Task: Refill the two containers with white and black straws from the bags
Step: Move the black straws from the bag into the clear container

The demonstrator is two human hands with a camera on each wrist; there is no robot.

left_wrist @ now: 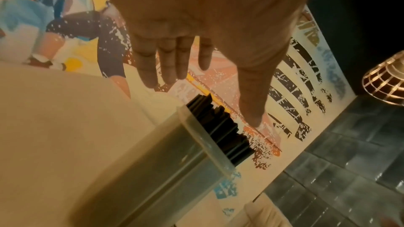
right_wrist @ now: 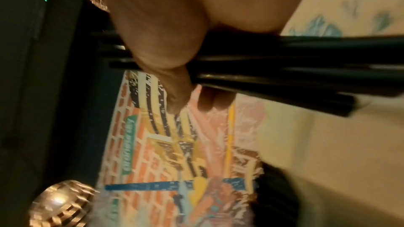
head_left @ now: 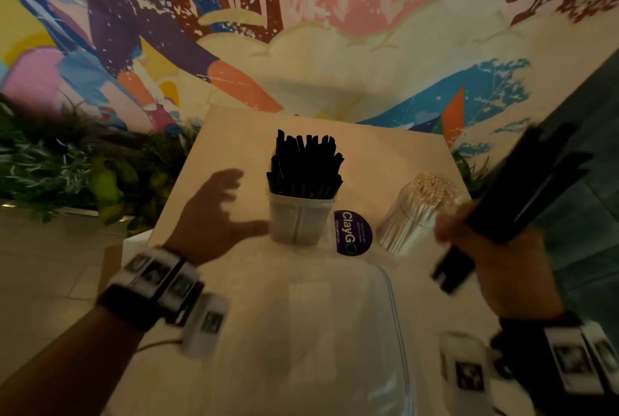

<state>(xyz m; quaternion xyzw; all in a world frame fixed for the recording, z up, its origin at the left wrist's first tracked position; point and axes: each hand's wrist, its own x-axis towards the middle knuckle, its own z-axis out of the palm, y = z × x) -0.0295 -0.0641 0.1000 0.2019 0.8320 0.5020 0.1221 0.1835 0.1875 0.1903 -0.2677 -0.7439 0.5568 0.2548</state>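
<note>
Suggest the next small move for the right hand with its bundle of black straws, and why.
Probably carry the bundle of black straws leftward over the container and lower it in. The right hand grips it off to the side, the container already holds black straws, and the open left hand waits beside it, seemingly to steady it.

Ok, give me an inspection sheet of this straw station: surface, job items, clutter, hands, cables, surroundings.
Surface: pale square tabletop.
Job's things: translucent container packed with black straws, upright; clear container of white straws to its right; clear plastic bag in front.
Clutter: round purple sticker between the containers.
Hands: left hand open beside the translucent container; right hand grips a bundle of black straws.
Cables: thin cord below left wrist.
Surroundings: colourful mural, green plants, tiled floor.
</note>
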